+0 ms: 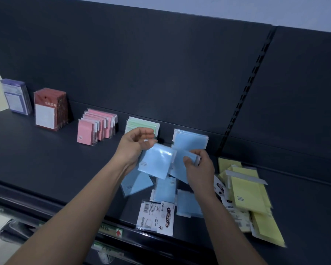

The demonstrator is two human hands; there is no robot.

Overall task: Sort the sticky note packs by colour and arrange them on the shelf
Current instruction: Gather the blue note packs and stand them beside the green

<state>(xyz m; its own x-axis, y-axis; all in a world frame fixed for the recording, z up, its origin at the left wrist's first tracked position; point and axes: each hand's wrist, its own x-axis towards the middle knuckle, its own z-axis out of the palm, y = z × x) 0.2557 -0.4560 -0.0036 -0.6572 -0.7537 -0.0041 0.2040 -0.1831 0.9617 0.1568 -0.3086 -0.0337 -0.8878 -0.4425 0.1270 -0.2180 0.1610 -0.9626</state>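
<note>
My left hand (135, 145) grips a blue sticky note pack (156, 161) by its top left corner, above the shelf. My right hand (198, 169) pinches a second blue pack (180, 165) just to its right. Behind them an upright row of blue packs (189, 139) leans on the back panel. Several loose blue packs (137, 183) lie flat on the shelf beneath my hands. Upright rows of green packs (141, 124) and pink packs (96, 129) stand further left. Yellow packs (246, 194) lie in a loose pile at the right.
Red packs (50, 109) and purple packs (15, 97) stand upright at the far left of the dark shelf (46, 159). A white-labelled pack (155, 219) lies face down near the front edge. A slotted upright (245, 92) divides the back panel.
</note>
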